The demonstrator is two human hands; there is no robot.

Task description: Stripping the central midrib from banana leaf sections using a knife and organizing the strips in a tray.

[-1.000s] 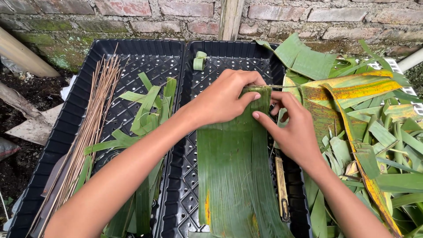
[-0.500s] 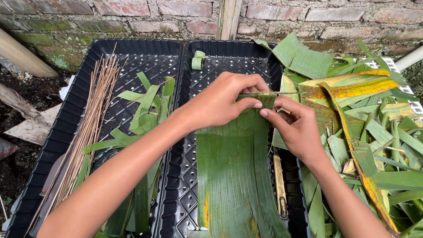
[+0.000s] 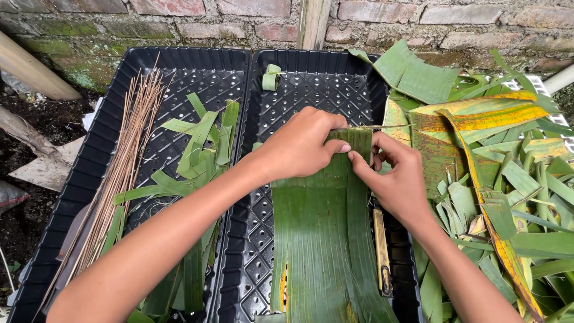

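Note:
A long green banana leaf (image 3: 320,239) lies lengthwise in the right black perforated tray (image 3: 317,84). Its far end is folded over, and a thin stick pokes out sideways from the fold. My left hand (image 3: 299,146) is closed over the folded end from the left. My right hand (image 3: 394,176) pinches the same fold from the right with thumb and forefinger. Both hands touch the leaf and nearly meet.
The left black tray (image 3: 149,60) holds a bundle of thin brown sticks (image 3: 119,173) and cut green leaf strips (image 3: 203,149). A small folded leaf piece (image 3: 272,76) sits at the right tray's back. A heap of green and yellowed leaves (image 3: 496,155) lies at right. A brick wall (image 3: 382,12) runs behind.
My right hand has moved in toward the left hand and now pinches the fold. The left hand has stayed on the folded end.

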